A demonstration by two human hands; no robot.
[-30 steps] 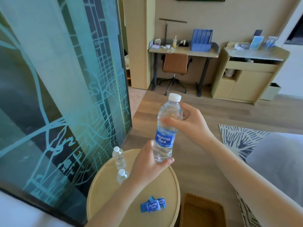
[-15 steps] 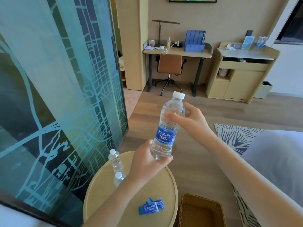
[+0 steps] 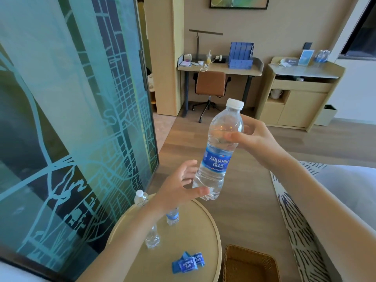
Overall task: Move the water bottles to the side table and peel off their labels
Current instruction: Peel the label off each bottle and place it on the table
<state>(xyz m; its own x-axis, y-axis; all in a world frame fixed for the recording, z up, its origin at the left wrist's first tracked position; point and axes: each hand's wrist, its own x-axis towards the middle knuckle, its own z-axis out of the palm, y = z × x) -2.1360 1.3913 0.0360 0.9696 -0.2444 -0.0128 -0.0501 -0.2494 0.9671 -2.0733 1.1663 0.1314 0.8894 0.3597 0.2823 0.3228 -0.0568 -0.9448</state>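
Fingers (image 3: 251,126) of your right hand (image 3: 258,141) grip the clear plastic blue-labelled water bottle (image 3: 217,159).
Your left hand (image 3: 179,186), spread open, sits at its seven o'clock.

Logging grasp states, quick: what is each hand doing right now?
Left hand: open, fingers spread beside the base of the water bottle.
Right hand: grips that water bottle near its top.

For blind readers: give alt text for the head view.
The right hand grips an Aquafina bottle above a round side table, the open left hand at its base. On the table: a bare bottle, a labelled bottle, peeled labels.
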